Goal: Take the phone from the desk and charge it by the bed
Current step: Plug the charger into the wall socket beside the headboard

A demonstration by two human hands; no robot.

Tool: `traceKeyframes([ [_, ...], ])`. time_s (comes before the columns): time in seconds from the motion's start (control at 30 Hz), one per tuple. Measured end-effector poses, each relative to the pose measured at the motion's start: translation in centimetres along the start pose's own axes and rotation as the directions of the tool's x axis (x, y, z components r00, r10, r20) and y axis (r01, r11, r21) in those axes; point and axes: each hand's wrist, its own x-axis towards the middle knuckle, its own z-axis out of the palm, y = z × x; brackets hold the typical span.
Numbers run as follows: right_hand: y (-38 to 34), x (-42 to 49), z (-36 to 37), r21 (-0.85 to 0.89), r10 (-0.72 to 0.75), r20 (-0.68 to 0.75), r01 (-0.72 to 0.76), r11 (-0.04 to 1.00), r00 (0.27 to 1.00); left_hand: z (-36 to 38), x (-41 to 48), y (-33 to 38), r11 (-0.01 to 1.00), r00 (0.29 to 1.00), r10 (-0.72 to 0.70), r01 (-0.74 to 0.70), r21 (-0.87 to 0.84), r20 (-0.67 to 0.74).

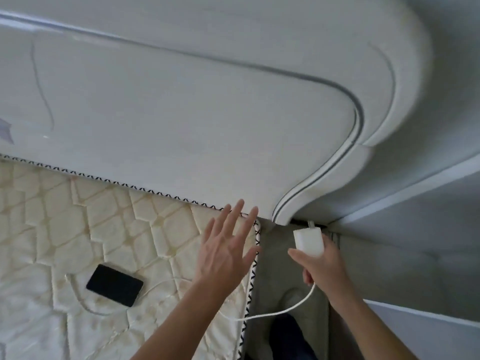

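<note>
The black phone (114, 285) lies flat, screen dark, on the bare quilted mattress (78, 224), well in from its corded edge. A white charging cable (272, 313) runs from the phone's right end, loops across the mattress, crosses over the edge and hangs in a curve up to the right hand (320, 266). That hand is closed around a white charger plug (309, 241), prongs pointing up toward the dark gap at the foot of the padded white headboard (207, 113), in the narrow space between the bed and the wall; whether the prongs touch anything there I cannot tell. The left hand (226, 245) is spread wide, fingers apart and holding nothing, hovering over the top right corner of the mattress near the headboard, well apart from the phone
</note>
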Motion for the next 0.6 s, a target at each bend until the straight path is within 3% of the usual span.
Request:
traceKeyframes([
  [0.17,0.6,0.9,-4.8,0.2,-0.004,-0.126,0.03,0.979,0.992,-0.8,3.4,5.4,0.937,0.968,0.246,-0.252,0.242,0.056],
  [0.4,1.8,3.6,-9.3,0.382,-0.016,-0.249,0.113,0.917,0.968,-2.3,9.0,11.6,0.788,0.854,0.519,-0.484,0.381,0.012],
  [0.6,2.9,7.9,-11.3,0.366,-0.01,-0.289,0.12,0.923,0.957,-1.9,12.7,14.7,0.666,0.778,0.628,-0.522,0.533,-0.021],
])
